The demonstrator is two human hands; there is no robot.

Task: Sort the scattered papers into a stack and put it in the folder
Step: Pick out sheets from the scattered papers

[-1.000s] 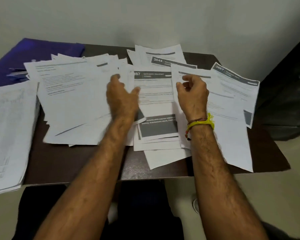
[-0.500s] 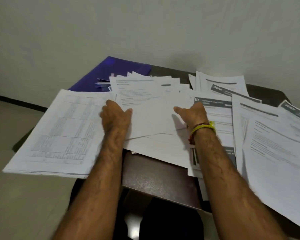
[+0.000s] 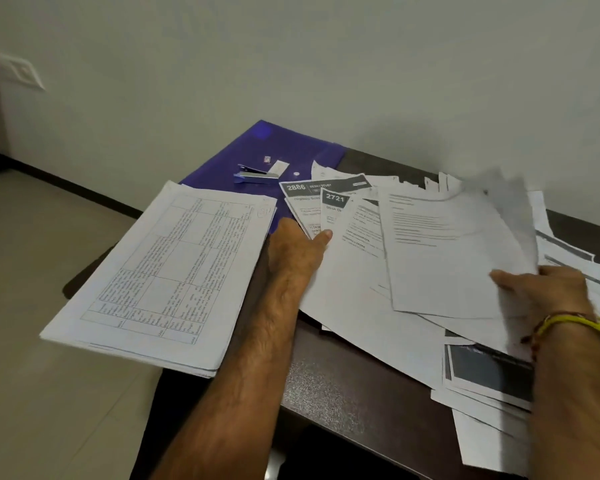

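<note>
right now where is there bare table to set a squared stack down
Bare dark table shows at the near edge, between the left forearm and the loose sheets. A strip of folder by the stapler is also free. The right side is crowded; the table-printed stack fills the left.

Both forearms are bare, no sleeves reaching the wrists. The right wrist, at about four o'clock, wears a yellow band (image 3: 568,322) with a thin dark reddish thread (image 3: 542,329) beside it.
</note>
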